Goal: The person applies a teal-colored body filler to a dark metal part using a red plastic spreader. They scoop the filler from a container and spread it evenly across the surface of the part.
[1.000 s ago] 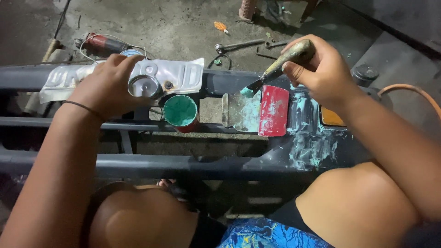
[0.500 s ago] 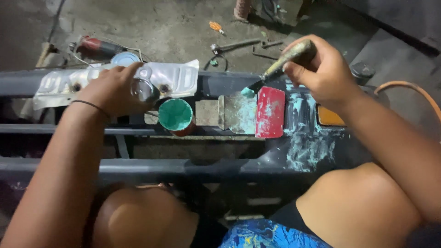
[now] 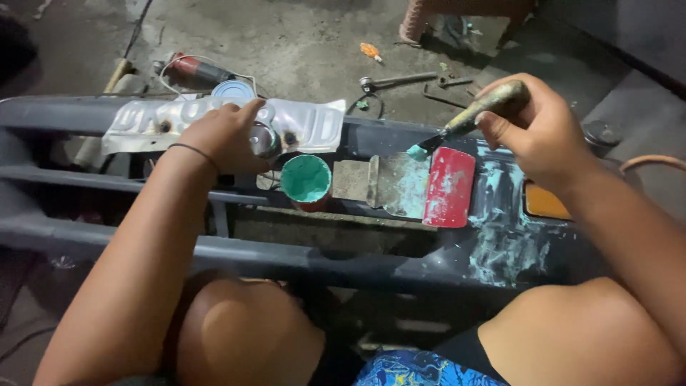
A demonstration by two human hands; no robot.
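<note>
right hand [image 3: 547,132] gripping knife [image 3: 468,121], teal putty on its tip over the spreader [image 3: 407,186] | left hand [image 3: 225,136] closing on small tin [image 3: 266,140] beside open can [image 3: 306,180] on bumper [image 3: 429,268] | risk: a reaching wrist could be tipping the can, or putty dripping.

Teal putty in can [image 3: 306,179]; red spreader [image 3: 449,187]; teal-tipped knife [image 3: 457,127]; dark grey bumper [image 3: 86,114], teal smears at right end

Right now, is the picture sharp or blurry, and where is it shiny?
Head view: mostly sharp; the right hand holding the putty knife is slightly soft. Glare falls on the small shiny can under the left hand and the embossed metal plate. The bottom and upper-right corner sit in dark shadow.
</note>
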